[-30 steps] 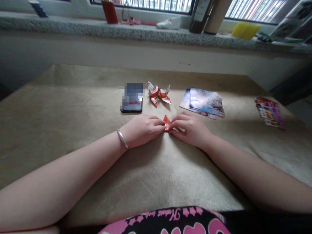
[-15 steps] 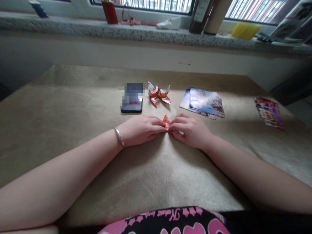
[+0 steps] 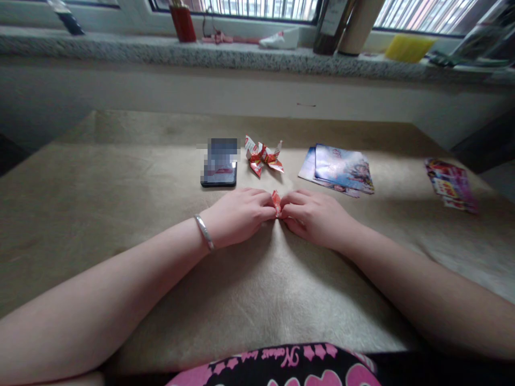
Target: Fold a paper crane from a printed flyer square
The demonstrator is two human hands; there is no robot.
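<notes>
A small piece of folded red paper stands between my two hands at the middle of the table. My left hand pinches its left side with thumb and fingers; a silver bracelet circles that wrist. From the right, my right hand pinches the same paper, fingers curled. Most of the paper's lower part is hidden by the fingertips. Just beyond lies a red and white folded paper shape with several pointed flaps, touched by neither hand.
Left of the folded shape lies a phone with a blurred screen. To the right are overlapping printed sheets and, farther right, colourful cards. Behind the table, a stone windowsill holds a red container and a yellow block.
My left fingers have drawn in and curled more around the paper, and more of its narrow upright part shows. Both hands stay in nearly the same place; the view has shifted slightly.
</notes>
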